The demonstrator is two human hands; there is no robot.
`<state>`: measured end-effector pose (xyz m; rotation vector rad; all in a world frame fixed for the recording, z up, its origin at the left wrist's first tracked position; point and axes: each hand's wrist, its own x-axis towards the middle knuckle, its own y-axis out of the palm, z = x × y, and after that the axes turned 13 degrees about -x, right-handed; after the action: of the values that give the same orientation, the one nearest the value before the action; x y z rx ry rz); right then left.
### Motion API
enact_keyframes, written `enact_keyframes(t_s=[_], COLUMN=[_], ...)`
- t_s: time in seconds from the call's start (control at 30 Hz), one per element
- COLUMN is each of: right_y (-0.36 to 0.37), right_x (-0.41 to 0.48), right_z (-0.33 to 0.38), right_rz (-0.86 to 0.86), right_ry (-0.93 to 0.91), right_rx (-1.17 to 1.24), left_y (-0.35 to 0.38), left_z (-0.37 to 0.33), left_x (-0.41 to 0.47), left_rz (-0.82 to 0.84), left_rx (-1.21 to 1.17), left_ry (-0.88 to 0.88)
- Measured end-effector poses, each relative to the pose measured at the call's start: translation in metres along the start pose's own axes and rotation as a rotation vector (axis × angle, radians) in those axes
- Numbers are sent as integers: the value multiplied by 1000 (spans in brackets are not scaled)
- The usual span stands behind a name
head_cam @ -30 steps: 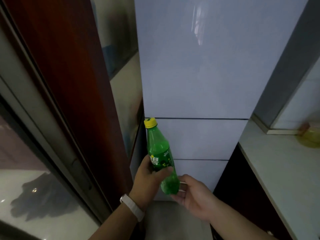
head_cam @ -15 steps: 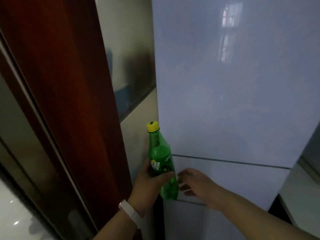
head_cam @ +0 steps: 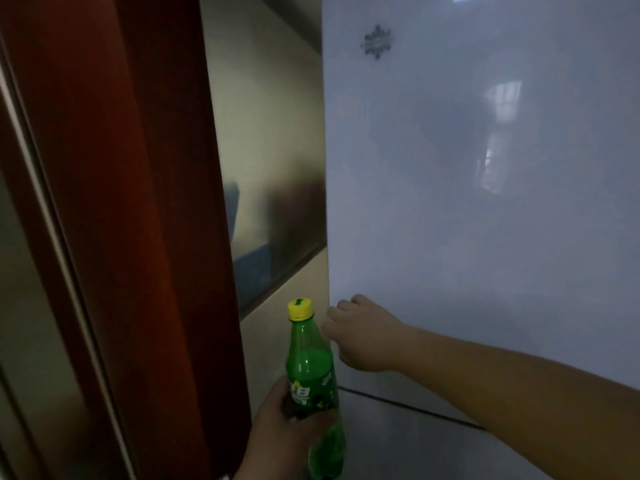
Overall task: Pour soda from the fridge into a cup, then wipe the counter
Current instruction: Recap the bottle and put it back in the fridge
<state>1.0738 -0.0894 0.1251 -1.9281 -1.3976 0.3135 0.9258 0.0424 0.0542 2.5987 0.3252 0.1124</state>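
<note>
At six o'clock, beside the fridge door [head_cam: 485, 202]: soda bottle [head_cam: 310, 372], capped, upright, gripped by left hand [head_cam: 277, 434]; right hand [head_cam: 363, 336], at bottle's two o'clock, fingers curled on door's edge; soda apparently fetched, pouring and wiping outstanding.

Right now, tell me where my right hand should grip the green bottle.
Grip the bare shoulder under the yellow cap, coming from the right: the green bottle stands nearly upright, the left hand wraps its label from the left, and the right hand is alongside.
</note>
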Motion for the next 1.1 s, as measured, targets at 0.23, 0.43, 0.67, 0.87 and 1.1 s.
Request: enact_keyframes(t_s=[0.23, 0.43, 0.67, 0.87, 1.1], right_y=[25, 26, 16, 11, -3], right_x=[45, 64, 72, 66, 35], right_z=[0, -6, 6, 13, 36], right_rz=[221, 346, 434, 381, 163], right_ry=[-68, -74, -31, -55, -121], right_rx=[-443, -663, -624, -613, -582], left_y=[-4, 4, 13, 0, -14], left_z=[-6, -13, -18, -23, -28], left_x=[-7, -8, -16, -21, -31], left_rz=[-43, -64, -69, -96, -37], left_rx=[44, -10, -27, 82, 118], left_ry=[84, 84, 69, 99, 103])
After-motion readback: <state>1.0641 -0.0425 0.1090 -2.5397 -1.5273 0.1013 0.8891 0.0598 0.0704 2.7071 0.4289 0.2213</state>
